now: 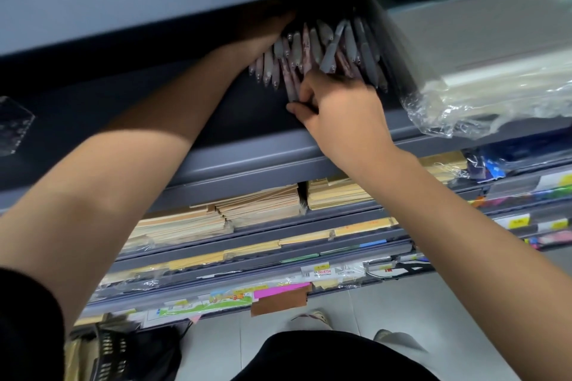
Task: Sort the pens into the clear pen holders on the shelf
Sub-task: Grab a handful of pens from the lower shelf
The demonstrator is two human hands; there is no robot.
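Pinching pink pens [291,86] off the heap [325,43] lying deep on the grey shelf [247,161] with the right hand [337,105]. Reaching the left hand [269,31] in beside the heap, grip lost in shadow. Likely leaving most sorting undone.

The pens [325,49] are a mix of pale grey and dusty pink. The shelf [247,161] they lie on is a dull blue-grey. On the shelves below, the stacked envelopes [257,210] are tan and cream. At the lowest shelf's front edge are a bright pink sheet [281,289] and a brown sheet [278,303]. The person's sleeve [28,334] is black and the floor tiles [387,312] are pale grey.
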